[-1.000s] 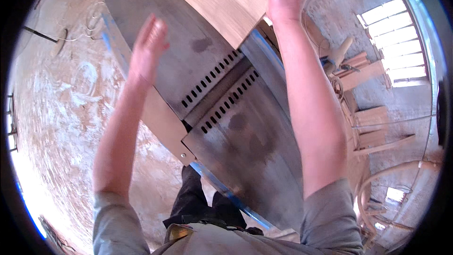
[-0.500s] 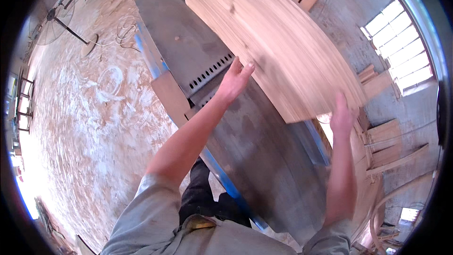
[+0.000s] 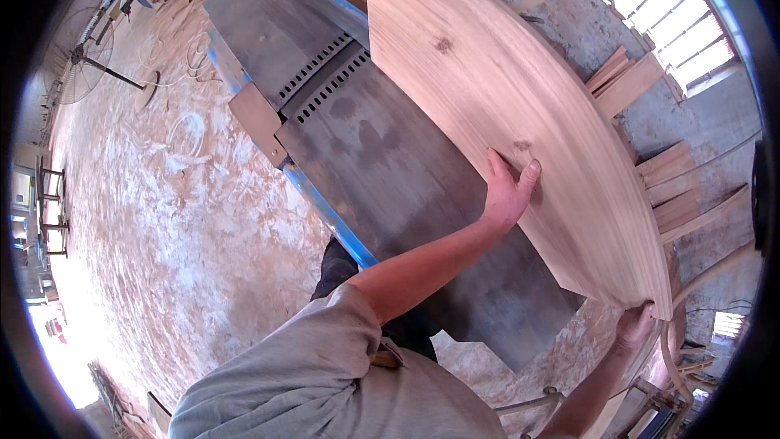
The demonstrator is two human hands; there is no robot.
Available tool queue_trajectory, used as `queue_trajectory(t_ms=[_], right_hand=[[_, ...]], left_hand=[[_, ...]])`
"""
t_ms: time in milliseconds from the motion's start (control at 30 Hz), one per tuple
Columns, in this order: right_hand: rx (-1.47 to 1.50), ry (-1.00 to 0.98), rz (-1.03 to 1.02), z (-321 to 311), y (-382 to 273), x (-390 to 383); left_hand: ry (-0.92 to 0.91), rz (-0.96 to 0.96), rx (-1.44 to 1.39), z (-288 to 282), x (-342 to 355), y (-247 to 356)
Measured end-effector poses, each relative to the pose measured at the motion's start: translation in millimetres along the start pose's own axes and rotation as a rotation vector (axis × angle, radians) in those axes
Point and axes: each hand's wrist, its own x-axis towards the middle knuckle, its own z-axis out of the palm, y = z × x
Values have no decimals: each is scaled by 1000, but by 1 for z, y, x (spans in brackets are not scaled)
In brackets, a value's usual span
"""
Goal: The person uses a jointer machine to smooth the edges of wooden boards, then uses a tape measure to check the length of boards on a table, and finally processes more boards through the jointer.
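A wide, pale wooden board with a few knots lies lengthwise over the right side of a dark metal jointer. My left hand rests at the board's left edge, thumb and a finger spread apart against the wood; its other fingers are not plain to see. At the near right end, my right hand has closed on the board's corner, with some fingers hidden behind the wood. Two rows of dark slots cross the jointer's bed left of the board.
Several wood offcuts lean along the wall on the right, below a barred window. A standing fan is at the far left on the dusty floor. A hose curves near the right hand.
The board has come nearer to me along the jointer. My left hand has moved from over the slots to the board's edge, and my right hand has taken hold of its near end.
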Motion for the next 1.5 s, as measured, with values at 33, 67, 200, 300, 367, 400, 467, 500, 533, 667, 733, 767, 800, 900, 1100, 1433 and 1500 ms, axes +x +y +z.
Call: queue_trajectory(t_ms=[33,67,200,300,367,400,467,500,533,667,733,767,800,900,1100,1433,1500], right_hand=[[31,31,0,2,3,-1],[62,62,-1,13,2,-4],[138,79,1,27,4,-8],[159,50,32,66,13,-4],[163,-12,28,96,15,-5],[184,-71,23,89,24,3],[202,-66,50,101,38,7],[187,-91,42,133,34,3],[165,-107,23,163,25,-4],[198,-60,91,202,21,-7],[216,-57,88,209,31,-2],[222,-59,91,217,34,0],[214,-54,92,234,33,-2],[-186,-28,-83,256,44,1],[94,-90,33,349,38,0],[191,-88,70,493,37,-5],[199,-120,76,522,39,-3]], left_hand=[[-3,9,31,2,-3,-2],[-18,32,56,-1,-2,0],[-60,-2,114,-13,6,8],[-69,-5,39,-37,29,22],[-67,-65,93,-56,46,44],[-73,-76,123,-63,54,57],[-43,-47,160,-84,75,62],[-43,-77,157,-93,84,66],[-59,-108,145,-99,90,71],[-83,-170,202,-124,118,88],[-55,-113,206,-134,133,83],[-48,-113,187,-140,142,83],[-45,-114,168,-147,151,83],[-69,-187,145,-164,167,99],[-43,-166,175,-209,217,115],[20,-170,165,-275,299,135],[20,-165,147,-291,315,147]])
